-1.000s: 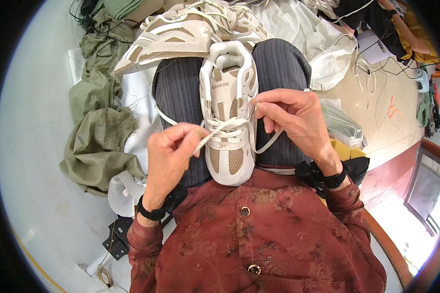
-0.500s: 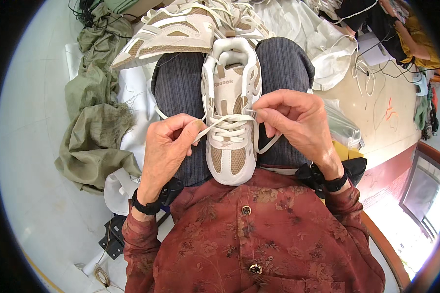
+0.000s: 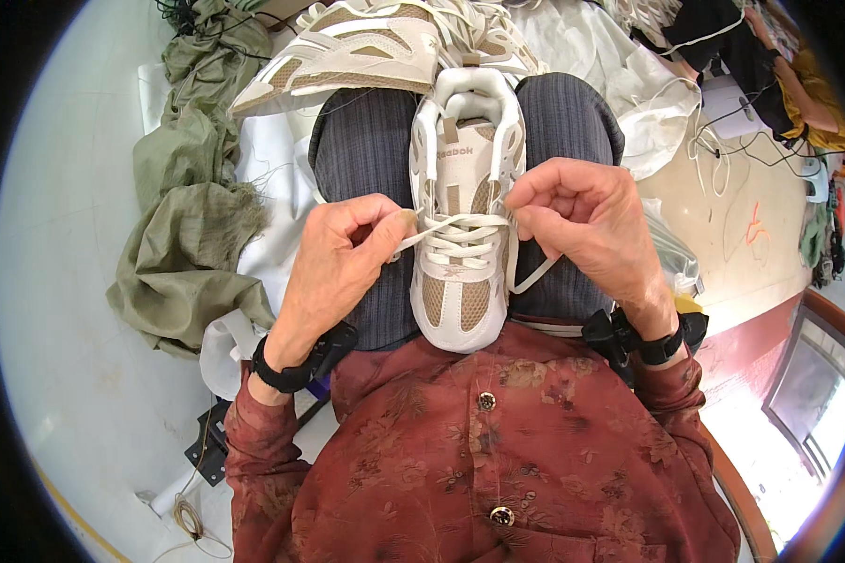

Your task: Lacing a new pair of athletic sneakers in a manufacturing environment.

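A white and beige sneaker with brown mesh is wedged upright between my knees, its toe toward me. Its pale laces run zigzag up the lower eyelets, while the upper eyelets look unlaced and the tongue shows. My left hand, at the shoe's left side, pinches one lace between thumb and forefinger. On the other side my right hand is closed in a pinch at the eyelet edge, holding the lace near its end; the fingers partly hide it. A loop of lace hangs below that hand.
More beige and white sneakers lie beyond my knees. Olive cloth is heaped at left, and white sheeting lies at far right. Cords cross the pale tabletop. Another person's arm shows at the far right edge.
The whole view has shifted, so shoe and hands sit farther right in the picture. My left hand has risen slightly along the shoe. Both hands keep their pinches.
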Motion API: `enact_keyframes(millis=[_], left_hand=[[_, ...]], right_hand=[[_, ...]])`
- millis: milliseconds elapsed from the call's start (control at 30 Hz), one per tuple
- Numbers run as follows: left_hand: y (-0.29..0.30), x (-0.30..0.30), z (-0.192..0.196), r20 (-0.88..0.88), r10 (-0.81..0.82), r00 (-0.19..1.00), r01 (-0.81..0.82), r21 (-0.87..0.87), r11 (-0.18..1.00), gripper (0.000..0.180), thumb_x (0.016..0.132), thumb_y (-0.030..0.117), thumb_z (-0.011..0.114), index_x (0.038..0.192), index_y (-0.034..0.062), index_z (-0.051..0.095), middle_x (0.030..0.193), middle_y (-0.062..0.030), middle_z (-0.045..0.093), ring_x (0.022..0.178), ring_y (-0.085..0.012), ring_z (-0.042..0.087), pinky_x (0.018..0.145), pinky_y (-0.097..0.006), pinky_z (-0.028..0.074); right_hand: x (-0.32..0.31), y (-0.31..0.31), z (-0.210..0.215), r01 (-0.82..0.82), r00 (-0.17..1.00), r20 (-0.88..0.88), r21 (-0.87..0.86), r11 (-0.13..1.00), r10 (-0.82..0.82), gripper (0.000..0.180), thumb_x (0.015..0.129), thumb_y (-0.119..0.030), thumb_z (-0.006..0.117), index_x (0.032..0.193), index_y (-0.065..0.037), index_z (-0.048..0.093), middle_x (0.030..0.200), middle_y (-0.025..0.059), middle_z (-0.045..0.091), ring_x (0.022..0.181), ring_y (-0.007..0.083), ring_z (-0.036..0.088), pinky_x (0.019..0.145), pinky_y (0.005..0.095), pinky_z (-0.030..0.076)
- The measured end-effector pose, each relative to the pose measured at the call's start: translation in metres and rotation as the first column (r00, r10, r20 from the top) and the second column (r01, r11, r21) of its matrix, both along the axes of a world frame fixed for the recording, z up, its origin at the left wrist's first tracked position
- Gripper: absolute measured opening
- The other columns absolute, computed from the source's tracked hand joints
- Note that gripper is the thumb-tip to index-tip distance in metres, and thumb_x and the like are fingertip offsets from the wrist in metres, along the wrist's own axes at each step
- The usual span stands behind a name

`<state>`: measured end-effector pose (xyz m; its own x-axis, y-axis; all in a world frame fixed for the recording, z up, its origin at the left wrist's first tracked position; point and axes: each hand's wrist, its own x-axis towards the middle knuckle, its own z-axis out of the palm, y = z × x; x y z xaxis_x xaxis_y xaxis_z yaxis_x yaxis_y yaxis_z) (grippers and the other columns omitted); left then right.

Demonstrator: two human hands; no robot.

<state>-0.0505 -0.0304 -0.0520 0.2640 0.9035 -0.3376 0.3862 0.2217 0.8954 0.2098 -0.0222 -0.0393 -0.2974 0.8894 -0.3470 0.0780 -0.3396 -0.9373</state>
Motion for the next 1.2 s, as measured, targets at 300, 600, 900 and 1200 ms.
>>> enact_keyframes(millis=[300, 600, 900, 1200], left_hand=[[0.014, 0.0, -0.002, 0.028, -0.093, 0.995, 0.092, 0.005, 0.996, 0.027, 0.096, 0.018, 0.061, 0.081, -0.0043, 0.066, 0.062, 0.0001, 0.056, 0.058, -0.0049, 0.045, 0.052, -0.025, 0.036], [0.037, 0.012, 0.017, -0.381, -0.3, 0.874, 0.398, 0.21, 0.893, 0.021, 0.088, 0.011, 0.062, 0.077, -0.0065, 0.061, 0.061, -0.0107, 0.056, 0.053, -0.0158, 0.049, 0.053, -0.032, 0.039], [0.038, 0.012, 0.018, -0.392, -0.333, 0.858, 0.453, 0.268, 0.85, 0.017, 0.087, 0.008, 0.059, 0.08, -0.0067, 0.062, 0.068, -0.0165, 0.059, 0.054, -0.0248, 0.053, 0.053, -0.036, 0.041], [0.034, 0.01, 0.029, -0.264, -0.279, 0.923, 0.309, 0.081, 0.948, 0.007, 0.091, 0.002, 0.059, 0.089, -0.0047, 0.06, 0.069, -0.0047, 0.063, 0.062, -0.0085, 0.062, 0.058, -0.024, 0.052]], right_hand=[[0.001, 0.002, 0.0, 0.009, 1.0, -0.009, -0.055, 0.998, -0.009, 0.011, 0.085, 0.001, 0.064, 0.095, 0.001, 0.067, 0.073, -0.0048, 0.061, 0.063, -0.0014, 0.054, 0.055, 0.0154, 0.042], [0.002, 0.009, 0.011, -0.044, 0.999, 0.021, -0.103, 0.994, 0.046, 0.013, 0.083, 0.002, 0.062, 0.096, 0.001, 0.062, 0.07, -0.0061, 0.056, 0.063, -0.0014, 0.051, 0.057, 0.0155, 0.041], [0.008, 0.019, 0.007, -0.116, 0.993, -0.042, -0.194, 0.974, 0.11, 0.02, 0.078, -0.001, 0.062, 0.098, 0.0, 0.058, 0.069, -0.0018, 0.06, 0.059, 0.0018, 0.048, 0.052, 0.0188, 0.037], [0.005, 0.023, 0.003, -0.058, 0.995, -0.084, -0.155, 0.986, 0.045, 0.02, 0.079, -0.003, 0.064, 0.098, -0.001, 0.056, 0.07, 0.0022, 0.061, 0.057, 0.0029, 0.045, 0.049, 0.0201, 0.032]])
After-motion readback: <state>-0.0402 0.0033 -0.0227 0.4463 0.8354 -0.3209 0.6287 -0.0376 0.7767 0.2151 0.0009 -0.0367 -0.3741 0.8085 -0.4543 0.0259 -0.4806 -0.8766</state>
